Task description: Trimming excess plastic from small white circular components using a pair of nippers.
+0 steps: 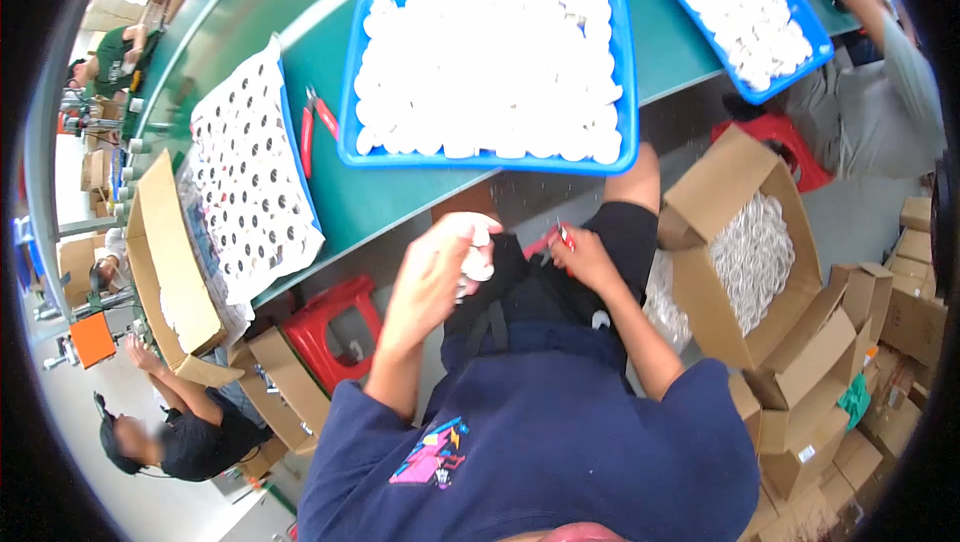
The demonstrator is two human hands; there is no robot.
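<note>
My left hand is closed around several small white plastic parts, raised above my lap; their exact shape is washed out by glare. In my right hand is a pair of red-handled cutters, held over my thigh and pointing toward the left hand. The cutters' jaws are apart from the white parts. Beyond both hands, on the green table, stands a blue tray heaped with white round parts.
Left of the tray lie red-handled pliers and a sheet of white parts with dark centres. Another blue tray stands far right. A carton of white rings is at my right, a red stool at left. Other people work nearby.
</note>
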